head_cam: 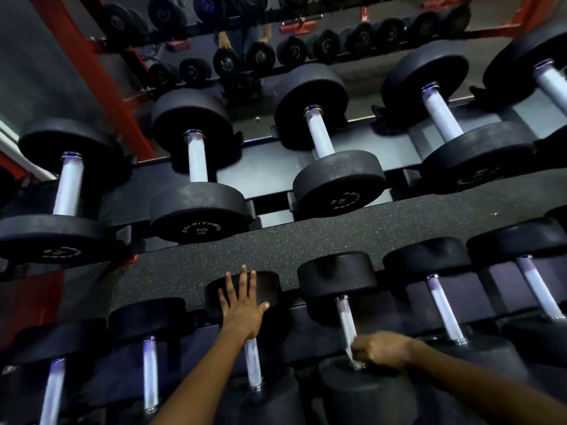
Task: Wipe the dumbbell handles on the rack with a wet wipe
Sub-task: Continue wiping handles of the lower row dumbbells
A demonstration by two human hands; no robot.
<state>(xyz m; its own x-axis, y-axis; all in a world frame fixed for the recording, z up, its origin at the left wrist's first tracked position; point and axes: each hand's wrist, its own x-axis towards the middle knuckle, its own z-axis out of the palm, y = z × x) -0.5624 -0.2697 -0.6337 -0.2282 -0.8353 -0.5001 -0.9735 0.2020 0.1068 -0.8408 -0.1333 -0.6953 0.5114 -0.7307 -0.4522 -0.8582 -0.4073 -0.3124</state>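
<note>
**Head view: lower tier, one handle under the wipe**

Head view. Rack [306, 240] carries two tiers of black dumbbells with pale knurled handles.

Upper tier: five dumbbells in view, the fifth cut off at the right edge. Lower tier: six handles counted, left to right; a further head shows at the far right edge.

Left hand [242, 308]: grip open, fingers straight and spread, palm flat on the far head of the third lower dumbbell [245, 289]. Its handle [254, 363] shows below the wrist.

Right hand [380, 351]: grip closed, fingers curled round the near end of the fourth lower handle [345, 317]. One white wet wipe [349, 352] is pinched between hand and handle, low down, just above the near head [365, 394].

Mirror [245, 41] behind the rack reflects more dumbbells and red frame parts [101, 72]. Speckled rubber floor [306, 243] shows between the tiers.
</note>
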